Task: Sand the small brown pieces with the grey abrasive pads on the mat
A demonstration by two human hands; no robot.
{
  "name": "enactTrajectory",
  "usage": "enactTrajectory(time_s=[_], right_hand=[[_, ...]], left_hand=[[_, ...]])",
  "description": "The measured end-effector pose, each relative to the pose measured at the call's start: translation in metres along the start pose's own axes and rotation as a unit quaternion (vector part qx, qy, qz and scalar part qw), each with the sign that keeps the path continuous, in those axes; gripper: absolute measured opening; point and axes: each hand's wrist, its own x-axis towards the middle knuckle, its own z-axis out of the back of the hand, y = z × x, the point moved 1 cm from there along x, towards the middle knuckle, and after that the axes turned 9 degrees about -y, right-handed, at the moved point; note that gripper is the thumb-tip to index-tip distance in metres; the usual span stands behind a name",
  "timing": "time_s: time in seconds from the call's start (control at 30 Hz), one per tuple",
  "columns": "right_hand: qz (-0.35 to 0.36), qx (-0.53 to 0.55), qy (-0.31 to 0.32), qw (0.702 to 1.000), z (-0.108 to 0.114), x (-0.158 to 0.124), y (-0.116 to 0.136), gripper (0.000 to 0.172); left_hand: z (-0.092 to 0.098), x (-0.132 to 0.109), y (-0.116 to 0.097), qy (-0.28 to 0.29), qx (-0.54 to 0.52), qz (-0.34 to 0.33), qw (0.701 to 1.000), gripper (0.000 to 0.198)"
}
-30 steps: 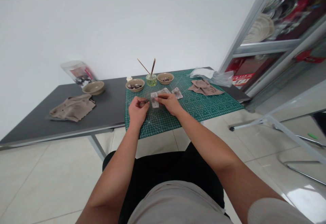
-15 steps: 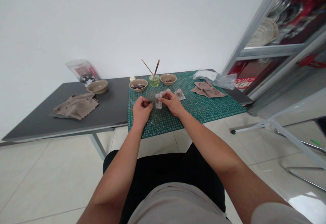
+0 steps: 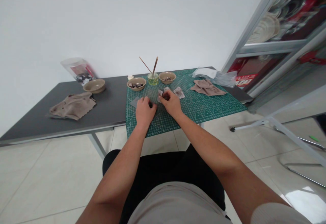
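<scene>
On the green cutting mat [image 3: 196, 110], my left hand [image 3: 145, 112] is closed with its fingertips low, near a thin clear sheet [image 3: 134, 102]. Something small and dark shows at its thumb, too hidden to name. My right hand [image 3: 172, 104] pinches a small grey-white stained piece of paper or cloth [image 3: 160, 95], partly covered by the fingers. Just beyond that hand lies another stained piece [image 3: 179, 92]. Behind the hands are a bowl of dark and pale bits [image 3: 136, 84], a second bowl [image 3: 167, 78] and a glass of yellow-green liquid [image 3: 153, 79] with two sticks or brushes standing in it.
At left on the dark table [image 3: 112, 105] lie a brown cloth [image 3: 73, 105], a bowl [image 3: 94, 86] and a clear plastic container [image 3: 77, 70]. Another brown cloth [image 3: 207, 87] and a plastic bag [image 3: 224, 79] lie at right. A white wall rises behind the table.
The stained piece in my right hand, shown flat and upright before, is now turned and mostly behind the fingers. My left hand has moved slightly right, its fingers pointing lower.
</scene>
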Motion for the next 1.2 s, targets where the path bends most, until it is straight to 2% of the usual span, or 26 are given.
enactTrajectory(time_s=[0.13,0.3,0.4,0.47,0.6,0.7,0.8,0.9,1.03,1.2], right_hand=[[-0.019,-0.003,0.034,0.999,-0.001,0.002,0.001,0.014],[-0.043,0.04,0.034,0.998,-0.001,0.003,-0.003,0.012],[-0.086,0.114,0.057,0.988,-0.004,0.004,-0.01,0.023],[-0.112,0.16,0.089,0.977,-0.006,0.005,-0.012,0.03],[-0.118,0.189,0.156,0.962,-0.007,0.006,-0.013,0.04],[-0.087,0.136,0.168,0.972,-0.007,0.006,-0.012,0.047],[-0.059,0.059,0.144,0.986,-0.005,0.007,-0.01,0.044],[-0.041,-0.016,0.108,0.993,-0.005,0.007,-0.005,0.035],[-0.007,-0.093,0.116,0.989,-0.007,0.005,0.002,0.017],[0.036,-0.158,0.106,0.981,-0.009,-0.002,0.004,0.013]], left_hand=[[-0.002,0.002,0.004,0.016,0.0,-0.015,1.0,0.01],[-0.001,0.002,0.012,-0.057,-0.094,0.013,0.994,0.008],[0.001,0.002,0.018,-0.078,-0.162,0.042,0.983,0.005],[0.001,0.001,0.019,-0.084,-0.19,0.049,0.977,0.012],[0.005,0.0,0.018,-0.086,-0.202,0.013,0.976,0.014],[0.006,0.0,0.017,-0.081,-0.21,0.01,0.974,0.015],[0.005,0.0,0.018,-0.071,-0.216,0.021,0.974,0.018],[0.001,0.001,0.02,-0.062,-0.225,0.035,0.972,0.02],[0.0,0.001,0.021,-0.062,-0.239,0.058,0.967,0.02],[0.0,0.001,0.02,-0.057,-0.234,0.039,0.97,0.017]])
